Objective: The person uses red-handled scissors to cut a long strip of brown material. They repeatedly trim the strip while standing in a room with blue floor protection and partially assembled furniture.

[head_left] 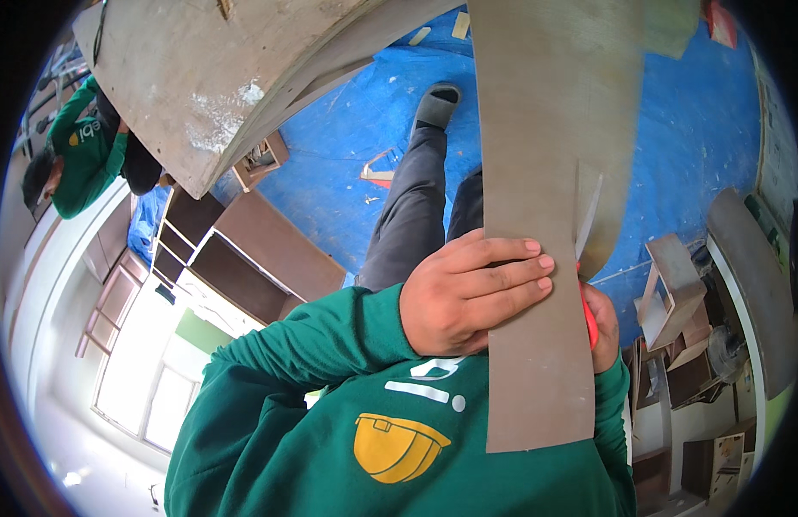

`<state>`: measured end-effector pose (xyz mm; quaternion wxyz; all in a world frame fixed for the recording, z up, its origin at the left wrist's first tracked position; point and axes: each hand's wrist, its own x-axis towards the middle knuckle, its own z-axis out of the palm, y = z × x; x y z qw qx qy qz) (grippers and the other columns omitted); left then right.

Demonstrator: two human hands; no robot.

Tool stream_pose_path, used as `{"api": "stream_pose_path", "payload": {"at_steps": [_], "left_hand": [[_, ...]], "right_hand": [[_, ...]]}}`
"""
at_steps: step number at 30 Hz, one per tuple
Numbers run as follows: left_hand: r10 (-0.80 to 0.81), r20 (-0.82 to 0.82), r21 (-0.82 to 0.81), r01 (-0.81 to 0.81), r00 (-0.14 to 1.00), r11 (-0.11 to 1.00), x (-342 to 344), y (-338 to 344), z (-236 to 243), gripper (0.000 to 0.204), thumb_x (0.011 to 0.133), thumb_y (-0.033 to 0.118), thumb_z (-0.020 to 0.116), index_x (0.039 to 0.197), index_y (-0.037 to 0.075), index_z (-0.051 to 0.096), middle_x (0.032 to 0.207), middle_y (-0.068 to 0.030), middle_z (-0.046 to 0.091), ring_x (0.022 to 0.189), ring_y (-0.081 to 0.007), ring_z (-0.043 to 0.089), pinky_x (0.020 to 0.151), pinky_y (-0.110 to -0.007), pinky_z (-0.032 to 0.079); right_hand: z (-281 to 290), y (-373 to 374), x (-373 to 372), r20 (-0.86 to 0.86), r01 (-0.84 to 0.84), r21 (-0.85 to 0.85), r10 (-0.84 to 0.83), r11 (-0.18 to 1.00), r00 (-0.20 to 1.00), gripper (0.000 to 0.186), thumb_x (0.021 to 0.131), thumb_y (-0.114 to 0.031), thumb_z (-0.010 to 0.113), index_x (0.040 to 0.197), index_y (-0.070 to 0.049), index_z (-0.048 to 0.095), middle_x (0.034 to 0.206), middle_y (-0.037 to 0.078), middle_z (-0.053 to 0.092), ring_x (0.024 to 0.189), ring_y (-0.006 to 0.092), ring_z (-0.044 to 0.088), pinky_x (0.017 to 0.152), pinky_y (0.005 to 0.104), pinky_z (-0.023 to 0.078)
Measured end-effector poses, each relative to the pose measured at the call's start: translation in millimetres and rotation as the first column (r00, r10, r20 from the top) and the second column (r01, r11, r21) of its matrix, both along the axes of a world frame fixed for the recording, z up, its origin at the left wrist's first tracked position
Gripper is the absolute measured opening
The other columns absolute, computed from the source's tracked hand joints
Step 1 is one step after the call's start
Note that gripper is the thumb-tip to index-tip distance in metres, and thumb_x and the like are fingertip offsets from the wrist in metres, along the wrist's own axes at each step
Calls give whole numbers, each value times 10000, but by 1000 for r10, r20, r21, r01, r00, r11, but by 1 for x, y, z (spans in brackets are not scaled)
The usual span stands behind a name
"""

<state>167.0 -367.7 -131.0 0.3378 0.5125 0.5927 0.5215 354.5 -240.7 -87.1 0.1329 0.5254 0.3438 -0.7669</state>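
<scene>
A long brown flexible sheet (545, 129) runs from the top of the view down to my chest. A cut splits it lengthwise near its right side, and the right part bends away. My left hand (472, 293) grips the sheet by its left edge, fingers stretched over the face; the thumb is mostly hidden. To the right of the sheet, my right hand (602, 323) is closed around the red handle of a pair of scissors (590, 317), partly hidden behind the sheet. Their pale blade shows in the cut, pointing away from me.
A large worn board (192, 77) with a curved edge juts in at upper left, a person in green (84, 151) beside it. Blue sheeting (330, 172) covers the floor. Wooden box frames (670, 293) stand at right, a dark-shelved cabinet (244, 267) at left.
</scene>
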Motion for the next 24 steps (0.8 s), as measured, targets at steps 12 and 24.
{"api": "stream_pose_path", "payload": {"at_steps": [12,24], "left_hand": [[34,8,51,-35,999,998,2,-1,-3,398,682,126,681,1044,-37,671,1127,-170,661,1040,-331,626,768,-372,497],[19,47,24,-20,999,1000,-1,-2,-5,393,720,151,693,1062,-41,668,1126,-177,662,1042,-332,628,808,-386,508]], "right_hand": [[-1,15,-13,-27,-135,-103,133,986,991,467,896,-183,606,1277,57,480,1180,123,609,1041,176,593,909,286,473],[-4,21,-3,-76,50,-269,-72,962,994,853,775,-422,732,1342,108,378,1281,159,530,1148,230,540,989,323,414]]}}
